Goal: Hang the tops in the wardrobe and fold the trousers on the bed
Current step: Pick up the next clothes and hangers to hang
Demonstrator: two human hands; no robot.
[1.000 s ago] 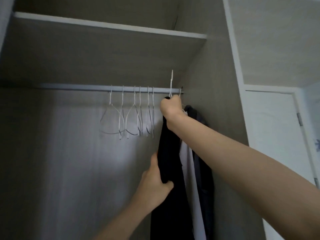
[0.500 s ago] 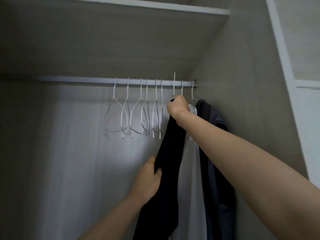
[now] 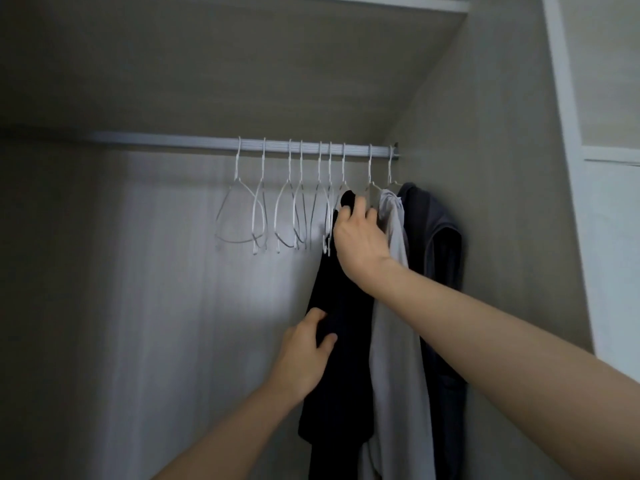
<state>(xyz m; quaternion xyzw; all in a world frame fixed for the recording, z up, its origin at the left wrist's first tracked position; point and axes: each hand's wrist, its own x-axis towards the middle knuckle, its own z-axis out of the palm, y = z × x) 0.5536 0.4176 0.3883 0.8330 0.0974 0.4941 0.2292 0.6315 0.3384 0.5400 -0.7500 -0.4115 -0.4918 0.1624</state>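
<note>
A black top [image 3: 341, 386] hangs from a white hanger hooked on the wardrobe rail [image 3: 194, 142]. My right hand [image 3: 360, 237] is raised at its shoulder, fingers closed on the fabric near the hanger's neck. My left hand [image 3: 306, 355] pinches the black top's left edge lower down. To the right hang a light grey top [image 3: 394, 323] and a dark grey top [image 3: 436, 265], each on its own hanger against the wardrobe's right wall.
Several empty white wire hangers [image 3: 273, 209] hang on the rail left of the black top. A shelf [image 3: 242, 64] spans the wardrobe above the rail. The wardrobe's right side panel [image 3: 485, 133] stands close behind the dark grey top.
The black top's hanger hook, held above the rail before, now sits on the rail. My right hand has dropped from the hook to the top's shoulder. The view shifted left and closer.
</note>
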